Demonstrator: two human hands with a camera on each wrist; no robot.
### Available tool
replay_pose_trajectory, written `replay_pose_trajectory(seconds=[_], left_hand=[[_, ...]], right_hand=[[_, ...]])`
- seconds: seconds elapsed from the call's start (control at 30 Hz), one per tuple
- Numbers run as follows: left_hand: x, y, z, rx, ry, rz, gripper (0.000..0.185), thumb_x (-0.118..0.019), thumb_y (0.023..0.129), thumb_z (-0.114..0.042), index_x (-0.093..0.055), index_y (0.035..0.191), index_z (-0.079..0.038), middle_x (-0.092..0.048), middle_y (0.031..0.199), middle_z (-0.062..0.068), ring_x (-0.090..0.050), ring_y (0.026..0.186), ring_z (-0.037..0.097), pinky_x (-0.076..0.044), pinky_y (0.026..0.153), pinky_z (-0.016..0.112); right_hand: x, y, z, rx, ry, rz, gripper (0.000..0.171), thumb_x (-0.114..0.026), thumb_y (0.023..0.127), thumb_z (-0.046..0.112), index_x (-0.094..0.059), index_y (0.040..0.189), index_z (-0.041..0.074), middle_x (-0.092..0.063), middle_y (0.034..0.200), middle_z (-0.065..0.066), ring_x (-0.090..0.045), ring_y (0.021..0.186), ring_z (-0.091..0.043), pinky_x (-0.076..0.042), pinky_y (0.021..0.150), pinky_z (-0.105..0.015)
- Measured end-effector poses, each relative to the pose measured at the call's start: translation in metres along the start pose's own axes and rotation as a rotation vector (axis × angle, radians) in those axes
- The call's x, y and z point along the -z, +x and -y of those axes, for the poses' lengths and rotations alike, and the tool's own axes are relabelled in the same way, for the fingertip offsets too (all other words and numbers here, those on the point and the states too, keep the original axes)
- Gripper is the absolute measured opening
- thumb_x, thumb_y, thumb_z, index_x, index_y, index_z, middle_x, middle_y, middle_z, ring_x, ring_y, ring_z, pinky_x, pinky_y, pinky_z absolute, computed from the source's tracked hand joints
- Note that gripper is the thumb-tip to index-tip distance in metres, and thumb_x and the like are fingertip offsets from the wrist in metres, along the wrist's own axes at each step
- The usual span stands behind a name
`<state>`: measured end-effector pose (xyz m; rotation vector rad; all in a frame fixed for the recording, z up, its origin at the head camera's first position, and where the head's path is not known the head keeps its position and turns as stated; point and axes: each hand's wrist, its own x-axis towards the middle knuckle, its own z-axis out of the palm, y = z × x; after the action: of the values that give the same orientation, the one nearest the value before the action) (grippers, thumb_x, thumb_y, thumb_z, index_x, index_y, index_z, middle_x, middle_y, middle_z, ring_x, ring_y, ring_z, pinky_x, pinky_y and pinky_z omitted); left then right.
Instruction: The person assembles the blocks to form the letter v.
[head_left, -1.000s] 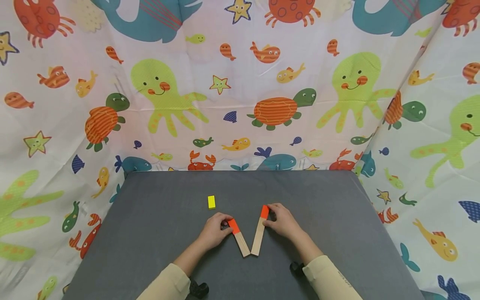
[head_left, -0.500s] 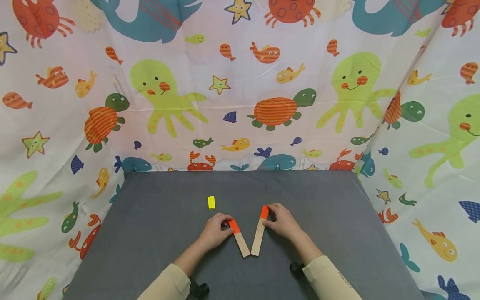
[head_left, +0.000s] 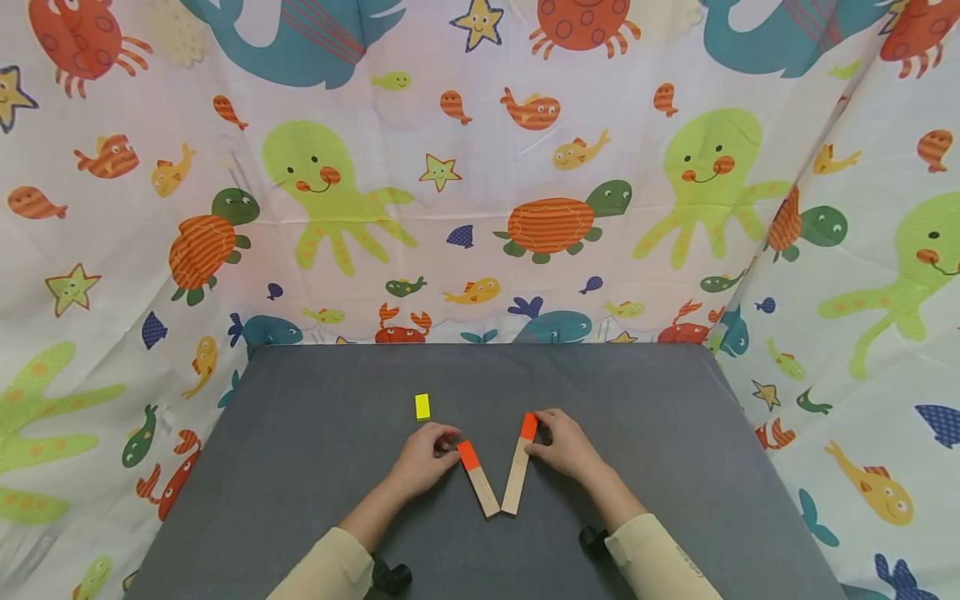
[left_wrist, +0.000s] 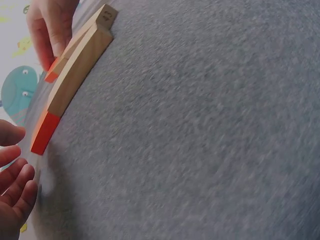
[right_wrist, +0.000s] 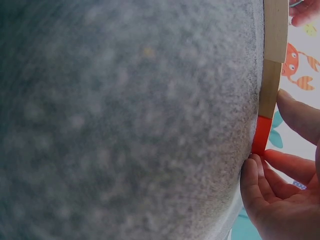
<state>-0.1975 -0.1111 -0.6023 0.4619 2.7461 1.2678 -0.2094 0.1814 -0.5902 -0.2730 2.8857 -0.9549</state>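
Note:
Two narrow wooden blocks with orange ends form a V on the grey table, their plain ends close together at the near side. My left hand (head_left: 422,460) is just off the orange end of the left wooden block (head_left: 480,483). In the left wrist view, a gap shows between that left hand's loosely bent fingers (left_wrist: 20,187) and the orange end. At the far orange end of the right wooden block (head_left: 517,468), my right hand (head_left: 566,448) holds on. The right wrist view has its thumb along the wood and its fingertips (right_wrist: 252,175) against the orange tip.
A small yellow block (head_left: 423,407) lies beyond my left hand. The grey table (head_left: 337,400) ends at the back and sides against a curtain (head_left: 465,192) printed with sea animals.
My left hand has let go of the left block's orange end and drawn slightly back to the left. Both blocks and my right hand stay about where they were.

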Motion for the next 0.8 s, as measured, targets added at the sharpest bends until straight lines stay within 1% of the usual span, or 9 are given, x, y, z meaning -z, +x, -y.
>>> replay_pose_trajectory(seconds=[0.13,0.3,0.47,0.57,0.67,0.8], left_hand=[[0.007,0.001,0.001,0.0,0.007,-0.031,0.033,-0.075,0.088,-0.015,-0.07,0.12,-0.007,-0.066,0.108,0.005,-0.059,0.092,0.014,-0.05,0.077,0.029],[0.015,0.002,0.005,0.04,0.017,-0.072,0.033,-0.077,0.088,-0.016,-0.07,0.12,-0.01,-0.065,0.106,0.004,-0.057,0.092,0.013,-0.052,0.081,0.032],[0.021,0.005,0.007,0.057,0.013,-0.087,0.033,-0.077,0.088,-0.016,-0.07,0.12,-0.008,-0.063,0.103,0.006,-0.057,0.091,0.015,-0.05,0.081,0.035],[0.025,0.008,0.008,0.087,0.013,-0.102,0.034,-0.076,0.088,-0.016,-0.07,0.121,-0.008,-0.063,0.103,0.006,-0.056,0.091,0.016,-0.05,0.081,0.035],[0.029,0.013,0.011,0.11,0.025,-0.127,0.037,-0.076,0.089,-0.017,-0.068,0.125,-0.009,-0.062,0.106,0.006,-0.056,0.091,0.016,-0.05,0.083,0.036],[0.033,0.019,0.014,0.114,0.06,-0.185,0.047,-0.075,0.089,-0.016,-0.062,0.133,-0.008,-0.059,0.114,0.009,-0.056,0.092,0.019,-0.049,0.084,0.04]], right_hand=[[0.0,0.0,0.0,0.004,0.0,0.0,0.066,-0.082,0.085,0.027,-0.057,0.139,-0.001,-0.058,0.136,-0.017,-0.06,0.118,-0.031,-0.05,0.1,-0.049],[0.0,-0.002,0.0,0.008,0.003,0.001,0.066,-0.082,0.086,0.027,-0.057,0.139,-0.001,-0.058,0.136,-0.017,-0.059,0.12,-0.032,-0.05,0.101,-0.049],[0.0,-0.004,0.0,0.01,-0.004,-0.001,0.064,-0.082,0.086,0.027,-0.058,0.138,-0.001,-0.058,0.136,-0.017,-0.059,0.119,-0.032,-0.05,0.1,-0.049],[0.0,-0.003,0.0,0.011,-0.004,0.0,0.064,-0.082,0.086,0.027,-0.058,0.138,-0.001,-0.058,0.136,-0.017,-0.059,0.119,-0.032,-0.05,0.1,-0.049],[0.0,-0.003,0.0,0.014,-0.005,-0.003,0.064,-0.082,0.085,0.027,-0.058,0.138,-0.001,-0.058,0.135,-0.017,-0.06,0.118,-0.031,-0.05,0.099,-0.049],[0.0,-0.002,0.001,0.01,-0.006,0.0,0.065,-0.082,0.085,0.026,-0.058,0.138,-0.001,-0.058,0.135,-0.017,-0.06,0.117,-0.031,-0.051,0.099,-0.049]])
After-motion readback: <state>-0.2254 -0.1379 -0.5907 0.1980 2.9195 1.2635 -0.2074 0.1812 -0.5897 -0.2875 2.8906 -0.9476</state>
